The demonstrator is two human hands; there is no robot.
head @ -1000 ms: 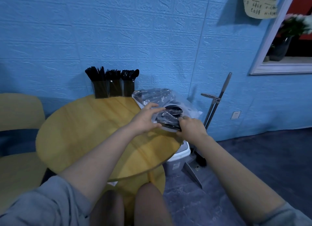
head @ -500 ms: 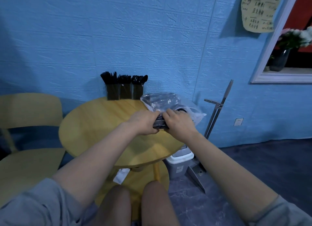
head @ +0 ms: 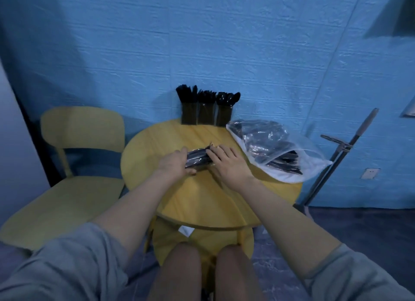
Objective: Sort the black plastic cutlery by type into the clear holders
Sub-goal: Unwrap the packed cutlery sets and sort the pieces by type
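- Black plastic cutlery bundle (head: 198,158) lies mid-table (head: 202,202), clasped at either end by left hand (head: 174,163) and right hand (head: 226,162).
- Clear holders (head: 206,114) stand at the table's far edge, already stocked.
- Plastic bag (head: 267,143) lies right.
- No readable writing.

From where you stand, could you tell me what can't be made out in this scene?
- Head view: the bundle of cutlery is mostly covered by the left hand and right hand; its type is unreadable.
- Pieces in the plastic bag blur behind glare.
- The three clear holders are too small to count.
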